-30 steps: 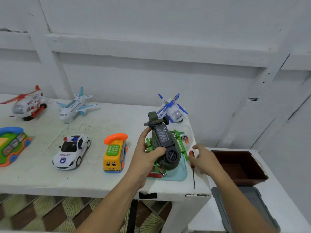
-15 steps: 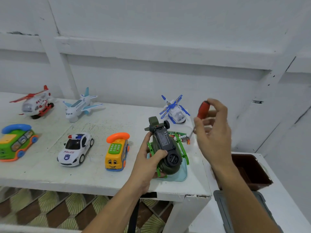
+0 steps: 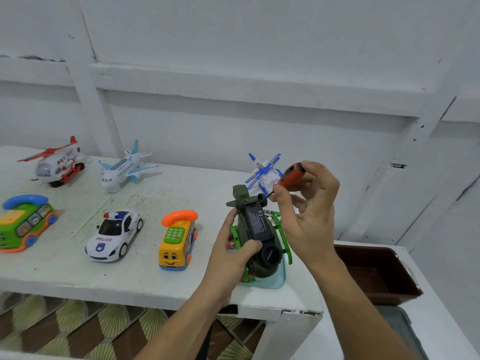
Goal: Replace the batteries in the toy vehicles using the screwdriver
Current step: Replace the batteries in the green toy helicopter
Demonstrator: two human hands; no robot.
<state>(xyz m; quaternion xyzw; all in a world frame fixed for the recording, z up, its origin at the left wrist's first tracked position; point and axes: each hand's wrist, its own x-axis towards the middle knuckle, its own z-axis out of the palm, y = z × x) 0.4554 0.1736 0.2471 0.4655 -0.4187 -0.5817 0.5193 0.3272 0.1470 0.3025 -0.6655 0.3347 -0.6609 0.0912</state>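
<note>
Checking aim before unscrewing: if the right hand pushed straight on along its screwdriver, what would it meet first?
The screwdriver tip would reach the green toy helicopter that the left hand grips, at its underside's far end; it looks nearly there, but depth is unclear.

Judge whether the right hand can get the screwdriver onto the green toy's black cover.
Probably yes: the left hand holds the green toy underside up, the black cover is bare, and the right hand holds the screwdriver at its far end.
</note>
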